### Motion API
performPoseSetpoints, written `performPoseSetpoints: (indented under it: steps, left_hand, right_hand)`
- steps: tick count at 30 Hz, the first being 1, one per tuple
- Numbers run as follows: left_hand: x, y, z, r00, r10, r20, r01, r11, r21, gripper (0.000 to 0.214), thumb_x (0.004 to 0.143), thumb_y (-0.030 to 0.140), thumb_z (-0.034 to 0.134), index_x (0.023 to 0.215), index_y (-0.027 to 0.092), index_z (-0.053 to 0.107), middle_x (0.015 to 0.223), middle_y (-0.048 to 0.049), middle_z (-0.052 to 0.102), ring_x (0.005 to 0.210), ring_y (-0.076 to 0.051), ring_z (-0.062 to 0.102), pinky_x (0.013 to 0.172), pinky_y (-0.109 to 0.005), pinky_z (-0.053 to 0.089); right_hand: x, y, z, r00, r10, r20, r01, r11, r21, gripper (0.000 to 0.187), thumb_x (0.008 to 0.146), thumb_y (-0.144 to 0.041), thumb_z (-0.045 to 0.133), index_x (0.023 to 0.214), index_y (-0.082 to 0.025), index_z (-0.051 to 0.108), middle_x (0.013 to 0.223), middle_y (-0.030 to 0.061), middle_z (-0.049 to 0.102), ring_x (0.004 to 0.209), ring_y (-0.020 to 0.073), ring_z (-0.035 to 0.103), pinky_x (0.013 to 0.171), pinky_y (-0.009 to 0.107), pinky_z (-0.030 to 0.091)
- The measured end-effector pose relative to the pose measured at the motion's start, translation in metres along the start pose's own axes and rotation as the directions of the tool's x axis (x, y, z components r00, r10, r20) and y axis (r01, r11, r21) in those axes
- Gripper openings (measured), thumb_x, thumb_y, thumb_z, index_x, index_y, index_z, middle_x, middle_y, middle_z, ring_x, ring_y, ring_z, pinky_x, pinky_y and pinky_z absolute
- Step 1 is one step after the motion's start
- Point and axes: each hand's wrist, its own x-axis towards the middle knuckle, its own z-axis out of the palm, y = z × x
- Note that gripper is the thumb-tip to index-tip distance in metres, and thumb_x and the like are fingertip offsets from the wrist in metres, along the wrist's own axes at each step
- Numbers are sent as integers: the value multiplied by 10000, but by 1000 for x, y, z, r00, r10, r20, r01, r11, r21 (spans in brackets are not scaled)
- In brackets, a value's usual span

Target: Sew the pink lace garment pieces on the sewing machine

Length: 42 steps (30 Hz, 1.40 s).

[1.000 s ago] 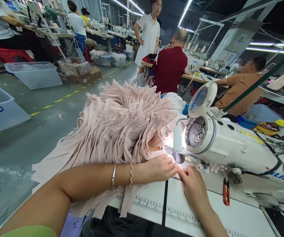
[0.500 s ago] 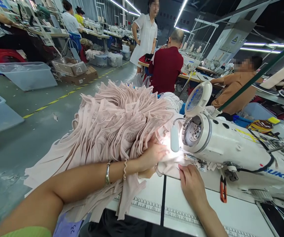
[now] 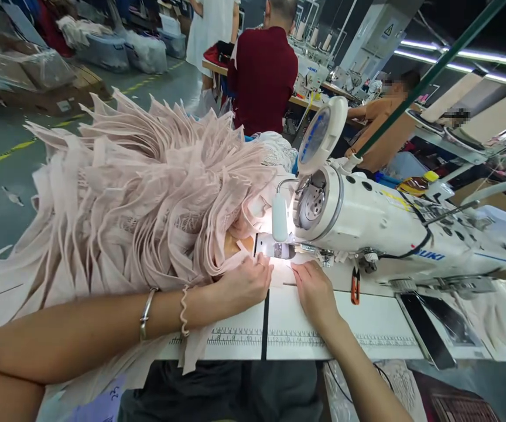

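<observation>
A pale pink fabric piece (image 3: 281, 274) lies at the front of the white sewing machine (image 3: 367, 214), under its bright lamp. My left hand (image 3: 248, 282) is closed, its fingertips pinching the piece's left side. On the right side, my right hand (image 3: 317, 293) pinches the fabric between thumb and fingers. Both hands rest low at the table edge of the machine, just in front of the needle area, which is partly lost in glare. Beside my left forearm spreads a big heap of pink lace-trimmed garment pieces (image 3: 160, 193).
Orange thread snips (image 3: 355, 286) lie right of my right hand. A dark phone (image 3: 426, 331) rests on the table (image 3: 231, 346), which has a printed ruler. A magnifier lid (image 3: 323, 135) stands raised on the machine. Ahead sits a person in a dark red shirt (image 3: 262, 79).
My left hand has come off the top of the fabric toward the near edge, and its fingers have closed. A shiny metal part beneath the lamp is now uncovered. The view has tilted down.
</observation>
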Motion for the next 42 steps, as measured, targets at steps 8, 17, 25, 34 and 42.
performPoseSetpoints:
  steps: [8,17,25,34,42]
  left_hand:
    - [19,-31,-13,865,-463,-192,217,691,-690,257,943,41,460,876,160,677,874,-9,656,834,-139,617,753,-239,513]
    - [3,-18,-16,901,300,-312,-375,901,-217,264,976,56,451,1099,143,669,1089,-93,711,1025,-184,639,958,-313,496]
    - [-1,-1,6,993,110,-36,-101,977,190,332,935,37,456,1238,13,587,1152,-252,682,1052,-302,686,900,-456,522]
    - [19,3,1,995,96,-24,-88,968,233,285,916,4,431,1113,0,636,1091,-214,661,1014,-278,652,897,-422,503]
    - [16,9,0,998,38,-46,-31,991,131,358,921,-2,410,1222,1,603,1223,-240,646,1094,-288,658,999,-462,493]
  right_hand:
    - [0,-16,-13,991,95,-97,-37,874,485,216,979,-191,463,851,-205,638,706,19,592,661,167,545,661,297,466]
    - [19,-15,-3,988,-20,155,-74,814,576,430,964,-206,432,1385,-240,511,1358,116,584,1265,270,512,1074,483,428]
    - [-2,13,0,997,44,68,-62,959,278,181,989,-206,473,1023,-213,651,949,66,674,893,209,616,775,325,492]
    - [-1,5,5,995,89,-41,-85,992,92,244,1000,-208,497,845,-202,687,744,32,669,745,182,593,705,294,433]
    - [1,9,-2,984,105,143,-120,988,101,271,947,-95,442,980,-195,692,853,65,709,772,203,638,724,315,487]
